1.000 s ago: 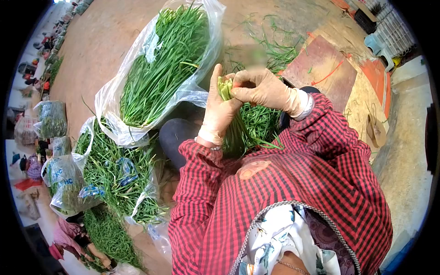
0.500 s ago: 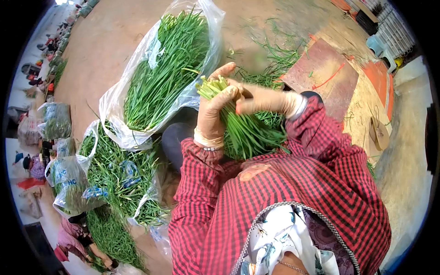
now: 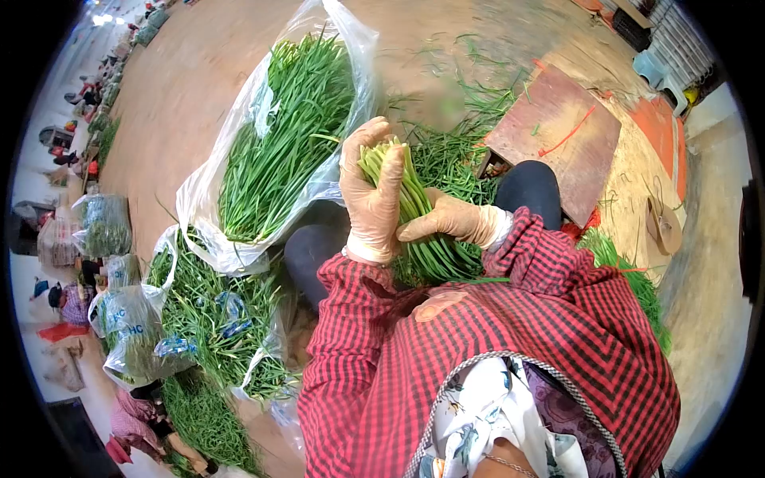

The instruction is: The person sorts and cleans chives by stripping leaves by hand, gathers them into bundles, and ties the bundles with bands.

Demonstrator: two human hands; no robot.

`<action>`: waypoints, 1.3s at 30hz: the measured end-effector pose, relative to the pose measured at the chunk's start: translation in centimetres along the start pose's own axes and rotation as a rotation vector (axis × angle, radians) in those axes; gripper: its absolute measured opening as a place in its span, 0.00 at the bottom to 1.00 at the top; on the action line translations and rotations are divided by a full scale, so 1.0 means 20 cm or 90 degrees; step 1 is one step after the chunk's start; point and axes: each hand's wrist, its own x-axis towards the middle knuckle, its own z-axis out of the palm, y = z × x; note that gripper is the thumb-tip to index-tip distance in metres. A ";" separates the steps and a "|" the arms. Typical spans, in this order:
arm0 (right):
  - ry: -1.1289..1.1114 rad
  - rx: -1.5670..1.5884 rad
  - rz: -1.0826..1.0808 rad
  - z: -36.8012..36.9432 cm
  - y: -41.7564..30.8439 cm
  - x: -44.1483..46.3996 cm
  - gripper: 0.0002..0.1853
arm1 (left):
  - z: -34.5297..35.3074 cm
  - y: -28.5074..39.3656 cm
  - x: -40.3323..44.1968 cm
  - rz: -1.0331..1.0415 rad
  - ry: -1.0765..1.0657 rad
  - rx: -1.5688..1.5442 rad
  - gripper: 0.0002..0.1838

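A bunch of garlic chives (image 3: 409, 195) is held in front of my chest, pale cut ends up and green leaves hanging toward my lap. My gloved left hand (image 3: 370, 195) is wrapped round the pale upper stems, its fingers behind and its thumb in front. Lower down, my gloved right hand (image 3: 453, 218) grips the same bunch, thumb laid across the green part. Beyond my left hand lies an open clear plastic bag (image 3: 362, 60) full of long chives (image 3: 291, 127). Loose chives (image 3: 454, 163) are heaped just past my right hand.
A reddish board (image 3: 558, 139) with an orange strip lies ahead right. More chives (image 3: 629, 279) rest by my right elbow. Bagged greens (image 3: 215, 319) crowd my left side. A sandal (image 3: 661, 223) sits far right. Other people (image 3: 135, 422) are at the left.
My right hand has moved from the stem ends down to the middle of the bunch. The bunch stands more upright in my left hand. More chives show by my right elbow.
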 end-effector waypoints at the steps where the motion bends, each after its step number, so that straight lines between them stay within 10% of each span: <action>1: 0.022 0.022 -0.011 0.01 0.00 -0.01 0.22 | -0.01 -0.02 0.00 0.013 -0.011 -0.015 0.20; 7: 0.072 -0.009 -0.183 -0.14 -0.20 -0.13 0.23 | 0.13 0.08 0.10 -0.101 -0.010 -0.123 0.38; 13: 0.553 -0.295 -0.366 -0.60 -0.95 -0.71 0.19 | -0.13 0.04 0.17 -0.196 0.020 0.069 0.24; 21: 0.829 -0.963 0.156 -1.53 -0.67 -0.89 0.29 | -0.75 -0.04 -0.05 -0.310 0.307 0.138 0.21; 28: 0.774 -0.902 0.385 -1.81 -0.11 -0.60 0.35 | -0.96 -0.05 -0.26 -0.374 0.415 0.180 0.18; 35: 0.656 -0.713 0.262 -1.70 -0.11 -0.57 0.37 | -1.04 -0.14 -0.27 -0.305 0.507 0.144 0.21; 39: 0.728 -1.078 0.209 -1.81 -0.17 -0.41 0.36 | -1.11 -0.14 -0.28 -0.248 0.543 0.103 0.26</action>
